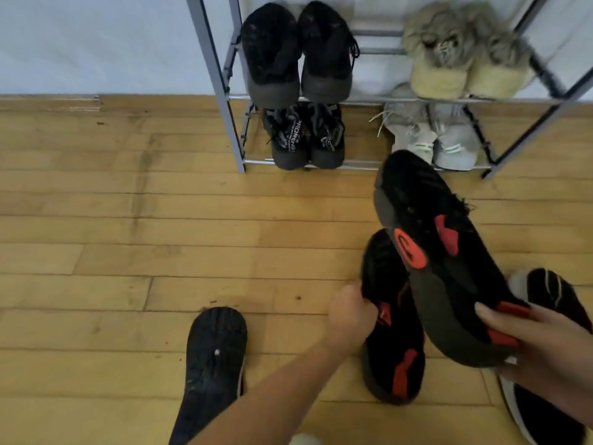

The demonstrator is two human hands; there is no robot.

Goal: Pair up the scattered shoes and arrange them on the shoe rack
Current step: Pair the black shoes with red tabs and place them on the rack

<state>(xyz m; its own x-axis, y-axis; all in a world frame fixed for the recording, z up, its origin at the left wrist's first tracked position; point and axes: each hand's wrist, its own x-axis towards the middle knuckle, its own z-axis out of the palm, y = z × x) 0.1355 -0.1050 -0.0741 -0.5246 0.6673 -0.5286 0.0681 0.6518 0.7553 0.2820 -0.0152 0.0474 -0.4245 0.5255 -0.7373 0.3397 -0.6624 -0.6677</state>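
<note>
My right hand grips the heel of a black shoe with red marks, lifted and tilted with its toe toward the shoe rack. My left hand is closed on the side of its matching black and red shoe, which lies on the floor. A dark shoe lies sole up at the lower left. A black shoe with a white sole lies partly under my right hand.
The rack stands against a white wall. Its upper shelf holds a black pair and a beige furry pair; the lower shelf holds a black printed pair and a grey pair. Wooden floor spreads to the left.
</note>
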